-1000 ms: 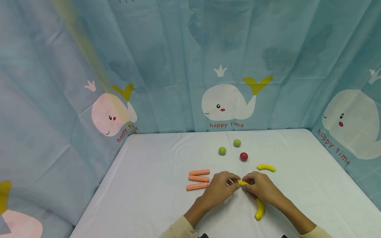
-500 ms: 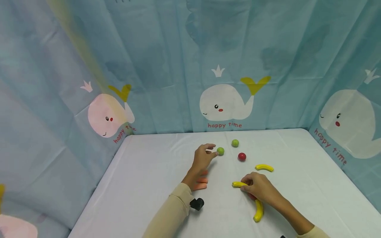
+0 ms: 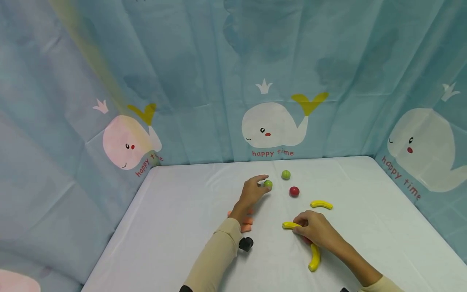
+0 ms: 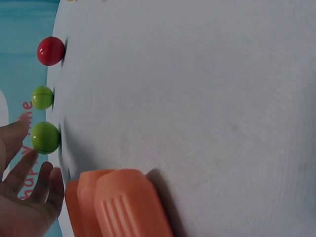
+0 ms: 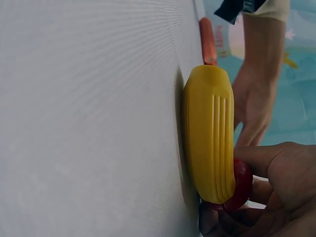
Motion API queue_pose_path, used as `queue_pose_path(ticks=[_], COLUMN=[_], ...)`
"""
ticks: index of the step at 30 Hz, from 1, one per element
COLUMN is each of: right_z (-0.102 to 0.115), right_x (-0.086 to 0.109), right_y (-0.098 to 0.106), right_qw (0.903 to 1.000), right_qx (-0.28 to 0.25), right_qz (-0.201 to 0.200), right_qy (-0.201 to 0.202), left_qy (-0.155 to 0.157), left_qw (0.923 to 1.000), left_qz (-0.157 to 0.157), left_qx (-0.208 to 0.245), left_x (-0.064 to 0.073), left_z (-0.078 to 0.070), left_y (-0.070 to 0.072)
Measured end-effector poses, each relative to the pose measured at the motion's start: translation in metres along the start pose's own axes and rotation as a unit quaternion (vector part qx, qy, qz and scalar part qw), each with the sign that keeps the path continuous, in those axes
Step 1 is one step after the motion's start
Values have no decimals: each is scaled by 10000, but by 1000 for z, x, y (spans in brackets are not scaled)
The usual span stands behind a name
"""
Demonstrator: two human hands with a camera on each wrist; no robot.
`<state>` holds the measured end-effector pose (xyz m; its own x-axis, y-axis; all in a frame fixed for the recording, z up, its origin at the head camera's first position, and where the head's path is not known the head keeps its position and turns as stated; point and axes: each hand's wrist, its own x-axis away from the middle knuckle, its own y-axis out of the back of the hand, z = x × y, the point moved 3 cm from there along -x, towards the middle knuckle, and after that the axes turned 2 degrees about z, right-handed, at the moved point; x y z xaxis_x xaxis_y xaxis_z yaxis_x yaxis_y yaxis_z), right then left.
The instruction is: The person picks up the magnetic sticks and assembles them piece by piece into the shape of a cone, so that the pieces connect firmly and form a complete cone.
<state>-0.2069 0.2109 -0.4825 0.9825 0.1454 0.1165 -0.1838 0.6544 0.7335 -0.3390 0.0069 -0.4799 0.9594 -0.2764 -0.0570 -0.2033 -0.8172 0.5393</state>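
Note:
My left hand (image 3: 251, 191) reaches over the orange sticks (image 3: 247, 221) to the nearer small green ball (image 3: 268, 184), its fingers and thumb spread loosely around it. In the left wrist view, the green ball (image 4: 46, 139) shows between the fingertips. My right hand (image 3: 318, 230) pinches one end of a yellow toy banana (image 3: 289, 225), whose other end points left. Below that hand lies a second toy banana (image 3: 314, 258), with a glossy red ball (image 5: 242, 183) beside its far end, partly hidden by the banana and the fingers.
Behind the left hand sit another green ball (image 3: 286, 174) and a red ball (image 3: 294, 191). A third toy banana (image 3: 321, 205) lies beyond the right hand. A blue whale-print curtain (image 3: 204, 101) surrounds the back and sides of the white table (image 3: 175, 219).
My left hand has left the toy banana that both hands touched and moved forward to the green ball, then slightly closer around it. The right hand stays on the banana.

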Motion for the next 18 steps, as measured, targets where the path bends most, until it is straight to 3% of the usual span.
queue_pose_path(ticks=[4,11,18], right_z=[1,-1,-1], right_x=[0,-1,-1], right_y=[0,-1,0], right_qw=[10000,10000,10000], right_qx=[-29,12,12], right_qz=[-6,-3,22], right_qy=[-10,-25,15], left_qy=[-62,-18,2], left_qw=[9997,9945,9953], left_qz=[94,-41,-21], left_qx=[-224,-1047,-965], left_x=[0,2,4], left_z=[-3,-7,-8], left_y=[-4,-9,-12])
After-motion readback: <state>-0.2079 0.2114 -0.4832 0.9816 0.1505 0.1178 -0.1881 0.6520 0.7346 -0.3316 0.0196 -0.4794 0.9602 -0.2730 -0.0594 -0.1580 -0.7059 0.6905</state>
